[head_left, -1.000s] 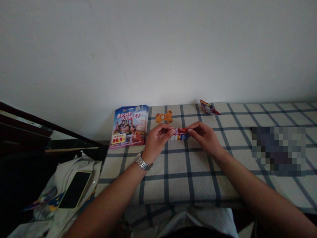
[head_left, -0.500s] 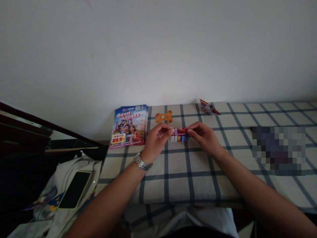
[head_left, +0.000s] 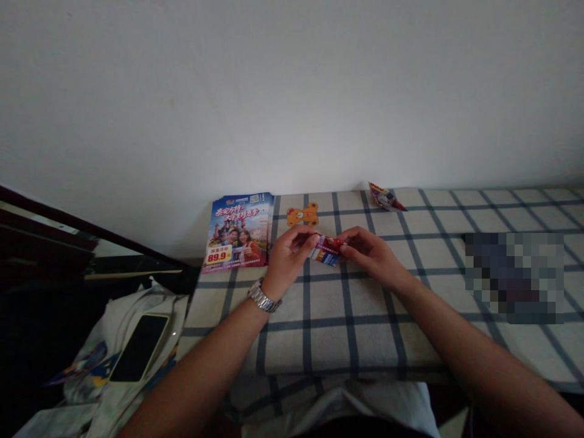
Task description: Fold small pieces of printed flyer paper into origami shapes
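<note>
A small folded printed leaflet (head_left: 326, 250), red along the top and blue and white below, is held between my two hands over the checked tablecloth. My left hand (head_left: 294, 252), with a metal watch on its wrist, pinches the leaflet's left end between thumb and fingers. At the opposite end, my right hand (head_left: 362, 249) is closed on it with thumb and forefinger. The leaflet tilts, its right end lower. Just behind my left hand is a brown teddy bear figure (head_left: 302, 215). To the left lies a stack of colourful flyers (head_left: 237, 234).
A folded printed paper piece (head_left: 385, 198) stands near the wall at the back. On the right, a dark blurred-out item (head_left: 511, 277) lies on the tablecloth (head_left: 328, 340). Lower left, a phone (head_left: 139, 348) rests on white cloth or bags (head_left: 130, 304) beside the table.
The leaflet has turned from nearly level to slanting, its right end now lower. My right hand has shifted slightly left, closer to my left hand. Both hands keep their hold.
</note>
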### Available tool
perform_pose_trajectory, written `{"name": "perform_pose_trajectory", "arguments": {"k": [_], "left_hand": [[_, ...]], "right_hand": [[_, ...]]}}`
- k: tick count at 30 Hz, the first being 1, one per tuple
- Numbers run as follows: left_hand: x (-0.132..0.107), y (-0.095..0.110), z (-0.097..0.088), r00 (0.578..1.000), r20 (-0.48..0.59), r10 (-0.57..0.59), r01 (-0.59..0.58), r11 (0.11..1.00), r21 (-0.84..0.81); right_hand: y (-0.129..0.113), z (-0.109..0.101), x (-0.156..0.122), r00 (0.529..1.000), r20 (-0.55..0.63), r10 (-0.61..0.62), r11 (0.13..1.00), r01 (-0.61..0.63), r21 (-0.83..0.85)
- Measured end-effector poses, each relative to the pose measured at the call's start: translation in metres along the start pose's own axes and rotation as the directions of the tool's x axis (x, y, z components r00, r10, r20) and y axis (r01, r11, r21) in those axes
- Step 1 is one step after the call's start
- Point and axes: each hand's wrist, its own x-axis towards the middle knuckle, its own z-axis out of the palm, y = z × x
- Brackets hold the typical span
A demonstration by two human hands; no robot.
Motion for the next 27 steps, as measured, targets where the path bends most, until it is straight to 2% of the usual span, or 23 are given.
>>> {"name": "perform_pose_trajectory", "arguments": {"k": [5, 12, 18, 20, 27], "left_hand": [[-0.0002, 0.003, -0.0004, 0.999, 0.033, -0.004, 0.004, 1.0, 0.02], [-0.0018, 0.0074, 0.003, 0.99, 0.135, -0.034, 0.028, 0.998, 0.048], [-0.0017, 0.002, 0.0047, 0.995, 0.104, 0.005, -0.004, 1.0, -0.009], [-0.0014, 0.0016, 0.0045, 0.992, 0.125, 0.029, -0.026, 0.999, -0.024], [-0.0013, 0.0003, 0.0028, 0.981, 0.191, 0.027, -0.037, 0.998, 0.05]], "right_hand": [[-0.002, -0.0021, -0.0013, 1.0, 0.021, -0.013, 0.995, 0.015, -0.099], [0.0012, 0.0008, -0.0015, 0.998, 0.063, 0.012, 0.995, -0.006, -0.102], [0.001, 0.001, 0.0, 0.999, -0.049, 0.002, 0.992, -0.008, -0.123], [0.0016, 0.0001, 0.0008, 0.997, -0.079, -0.002, 0.993, -0.007, -0.117], [0.003, -0.0004, 0.0012, 0.996, -0.092, -0.02, 0.995, 0.011, -0.1]]}}
